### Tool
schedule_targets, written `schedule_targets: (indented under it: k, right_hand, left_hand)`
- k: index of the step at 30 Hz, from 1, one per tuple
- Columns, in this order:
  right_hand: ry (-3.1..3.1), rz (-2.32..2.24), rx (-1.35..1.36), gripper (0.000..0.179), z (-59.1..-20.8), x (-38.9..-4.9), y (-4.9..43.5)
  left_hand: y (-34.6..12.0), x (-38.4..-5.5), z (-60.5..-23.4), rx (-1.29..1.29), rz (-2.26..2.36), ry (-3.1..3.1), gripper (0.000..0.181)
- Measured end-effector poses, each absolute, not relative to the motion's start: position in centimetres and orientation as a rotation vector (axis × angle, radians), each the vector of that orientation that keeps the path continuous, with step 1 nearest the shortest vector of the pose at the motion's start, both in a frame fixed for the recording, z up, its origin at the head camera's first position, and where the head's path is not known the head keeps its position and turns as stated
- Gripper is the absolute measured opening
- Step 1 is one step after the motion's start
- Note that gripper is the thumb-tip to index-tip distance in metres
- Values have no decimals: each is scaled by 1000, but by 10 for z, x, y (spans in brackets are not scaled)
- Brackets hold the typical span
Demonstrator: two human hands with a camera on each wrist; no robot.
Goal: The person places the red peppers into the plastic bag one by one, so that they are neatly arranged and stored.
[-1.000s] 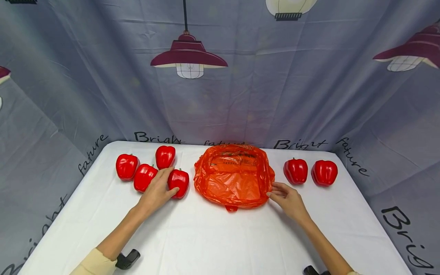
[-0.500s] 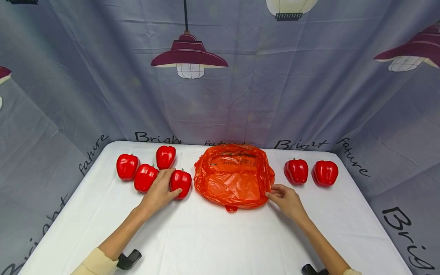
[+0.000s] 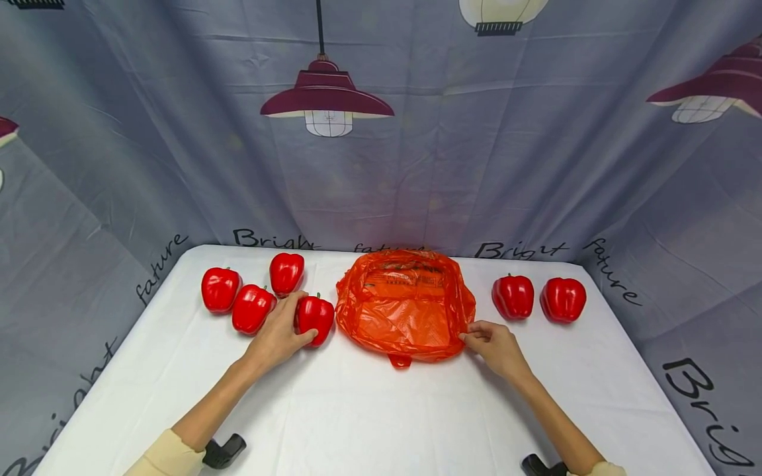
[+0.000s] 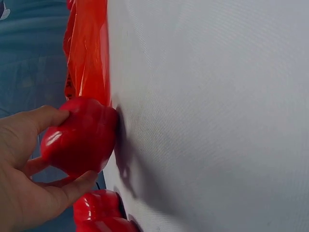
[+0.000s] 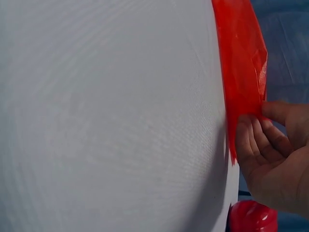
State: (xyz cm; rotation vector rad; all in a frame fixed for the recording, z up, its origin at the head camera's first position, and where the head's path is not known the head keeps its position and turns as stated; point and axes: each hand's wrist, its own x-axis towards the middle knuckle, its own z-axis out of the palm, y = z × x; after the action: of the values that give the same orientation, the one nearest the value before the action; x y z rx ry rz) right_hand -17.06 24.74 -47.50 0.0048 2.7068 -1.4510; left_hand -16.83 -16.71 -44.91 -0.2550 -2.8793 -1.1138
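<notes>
Near the far edge of the worktop, left of its middle, a red bell pepper sits in the grasp of the left hand, thumb on its near side and fingers behind it; the orange plastic bag lies just to the pepper's right, so the pepper stands between that hand and the bag's left rim; whether pepper and bag touch, or the pepper's base clears the worktop, I cannot tell. Longer from side to side, the bag runs along the far edge with its mouth spread upward; at its opposite side, toward the worktop's right edge, the right hand pinches the rim between thumb and fingers; three other peppers group toward the far left corner, and two more peppers lie toward the far right corner. A move across would, I judge, turn on that left rim; the left hand is nearer to it.
</notes>
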Motion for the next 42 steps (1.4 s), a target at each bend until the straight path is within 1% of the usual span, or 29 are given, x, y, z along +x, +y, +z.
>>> schedule_targets:
  k: [5,10,14,19,24,28,42]
  right_hand:
    - [2721,-1445,-16,16,-475,-171,247]
    - [2713,-1437,-10,15,-474,-172,246]
    - [2715,-1413,4,15,-473,-173,246]
    - [2716,-1414,6,14,-474,-174,247]
    - [2727,-1424,-24,13,-477,-175,248]
    - [2753,-1424,-65,13,-479,-175,248]
    - [2802,-1408,-162,16,-481,-173,252]
  left_hand:
    - [-167,-168,-449,-249,-1105,-2888,77]
    - [-166,-171,-441,-259,-1094,-2842,78]
    - [-158,-180,-427,-262,-1249,-2740,76]
    - [-132,-194,-415,-289,-1568,-2630,73]
    - [-100,-208,-415,-353,-1742,-2577,73]
    - [-77,-221,-421,-383,-1797,-2557,72]
    - [-3,-256,-444,-280,-2127,-2480,69]
